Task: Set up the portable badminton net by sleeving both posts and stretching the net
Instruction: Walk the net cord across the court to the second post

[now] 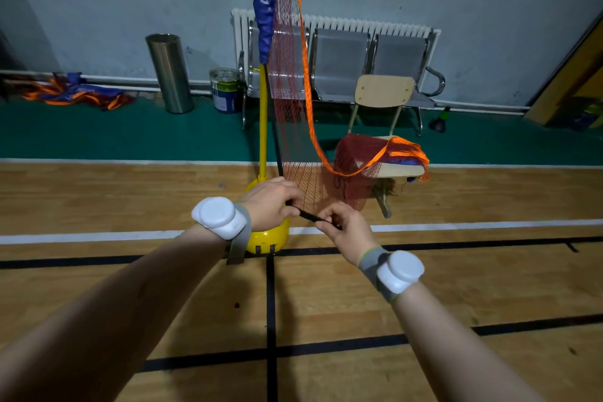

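With one post sleeved, left grip and right grip both pinch the cord at its base; remaining net lies heaped on the chair, unstretched.

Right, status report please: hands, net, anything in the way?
Hands: left hand and right hand both pinch black strap at net foot, by yellow base. Up top, blue sleeve on yellow post. Spare net heaped on chair, close by.
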The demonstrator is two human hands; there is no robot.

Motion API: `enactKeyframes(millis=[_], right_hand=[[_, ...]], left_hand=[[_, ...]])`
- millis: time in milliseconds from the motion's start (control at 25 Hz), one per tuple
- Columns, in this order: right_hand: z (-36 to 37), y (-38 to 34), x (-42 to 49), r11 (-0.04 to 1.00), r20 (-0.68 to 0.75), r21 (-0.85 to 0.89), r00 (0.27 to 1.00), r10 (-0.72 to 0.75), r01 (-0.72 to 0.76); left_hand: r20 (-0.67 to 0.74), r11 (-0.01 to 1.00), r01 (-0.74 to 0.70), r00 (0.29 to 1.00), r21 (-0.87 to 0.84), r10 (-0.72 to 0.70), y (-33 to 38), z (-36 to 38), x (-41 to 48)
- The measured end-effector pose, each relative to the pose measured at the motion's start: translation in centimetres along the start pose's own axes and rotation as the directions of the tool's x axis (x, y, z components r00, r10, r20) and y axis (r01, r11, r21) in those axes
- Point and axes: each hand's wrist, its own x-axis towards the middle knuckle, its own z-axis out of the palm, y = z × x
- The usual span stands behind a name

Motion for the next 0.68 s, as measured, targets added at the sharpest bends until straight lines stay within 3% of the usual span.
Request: enactKeyframes(millis=[280, 480, 680], right_hand=[[2.3, -1.8, -0.4, 0.999, 0.126, 0.026, 0.992, 0.016, -0.019], [3.5, -2.7, -1.5, 0.998, 0.09, 0.067, 0.996, 0.002, -0.008], [3.5, -3.5, -2.4, 0.996, 0.013, -0.067, 0.999, -0.052, 0.053]], left_hand=[[0.021, 0.996, 0.038, 0.999, -0.087, -0.036, -3.6, -2.0, -3.2], [-0.01, 0.995, 0.034, 0.999, -0.095, -0.036, -5.1, -3.1, -4.8], [-0.05, 0.994, 0.022, 0.998, -0.105, -0.027, -5.9, -3.7, -6.0]])
